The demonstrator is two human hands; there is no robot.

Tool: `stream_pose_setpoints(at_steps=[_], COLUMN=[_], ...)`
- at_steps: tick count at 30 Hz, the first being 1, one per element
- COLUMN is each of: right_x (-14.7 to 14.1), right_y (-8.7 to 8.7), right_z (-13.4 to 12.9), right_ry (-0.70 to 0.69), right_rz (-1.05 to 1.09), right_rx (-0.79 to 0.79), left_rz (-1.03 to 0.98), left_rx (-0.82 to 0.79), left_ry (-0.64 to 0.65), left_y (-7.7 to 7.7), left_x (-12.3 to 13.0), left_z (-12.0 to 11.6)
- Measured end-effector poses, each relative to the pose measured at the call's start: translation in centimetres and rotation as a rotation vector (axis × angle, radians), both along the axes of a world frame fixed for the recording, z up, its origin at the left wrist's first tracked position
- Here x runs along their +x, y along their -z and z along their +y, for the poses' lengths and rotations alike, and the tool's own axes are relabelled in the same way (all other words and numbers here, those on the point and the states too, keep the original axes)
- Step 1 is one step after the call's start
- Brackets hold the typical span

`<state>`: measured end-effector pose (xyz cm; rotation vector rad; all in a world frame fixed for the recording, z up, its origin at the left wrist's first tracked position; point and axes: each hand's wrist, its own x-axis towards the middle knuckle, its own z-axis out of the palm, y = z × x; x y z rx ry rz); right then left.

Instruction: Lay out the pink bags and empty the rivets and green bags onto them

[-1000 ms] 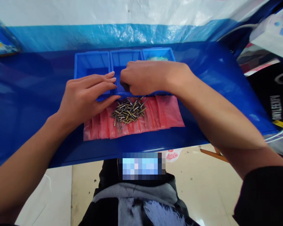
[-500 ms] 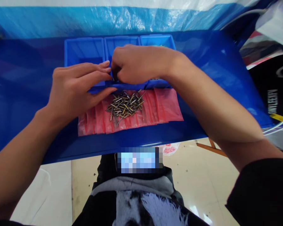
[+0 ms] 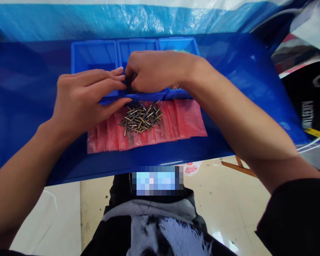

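Observation:
My left hand (image 3: 86, 96) lies with fingers spread over the front rim of the left blue plastic bin (image 3: 94, 53), holding nothing visible. My right hand (image 3: 153, 71) curls over the middle blue bin (image 3: 137, 44), its fingertips down at the bin's front edge and hidden, so any small item there cannot be seen. The two hands nearly touch. Just below them, a loose pile of metal rivets (image 3: 141, 119) rests on a row of overlapping pink plastic bags (image 3: 189, 119). A third blue bin (image 3: 178, 44) stands at the right, with something pale inside.
The bins and bags sit on a glossy blue table surface (image 3: 242, 78) with a blue plastic sheet (image 3: 122, 21) behind it. Cables and a dark bag (image 3: 306, 106) lie at the right, and a tiled floor (image 3: 224, 192) shows below the table's front edge.
The whole scene has shifted up and left in the view, as my head moved. My hands have moved slightly left with it, and the rivet pile looks unchanged.

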<state>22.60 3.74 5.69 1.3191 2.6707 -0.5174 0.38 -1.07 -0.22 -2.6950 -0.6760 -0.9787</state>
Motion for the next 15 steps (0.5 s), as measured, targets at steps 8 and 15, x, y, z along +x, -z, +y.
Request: stream_pose_setpoints(at_steps=[8, 15], right_x=[-0.1, 0.8], right_y=[-0.7, -2.2], right_z=[-0.5, -0.2], right_ry=[-0.012, 0.032], right_rz=[-0.001, 0.012], right_rx=[-0.041, -0.310], left_rz=[0.008, -0.004], left_rx=[-0.042, -0.069], left_ry=[-0.035, -0.047], left_y=[-0.4, -0.5], left_x=[0.2, 0.4], left_z=[-0.6, -1.0])
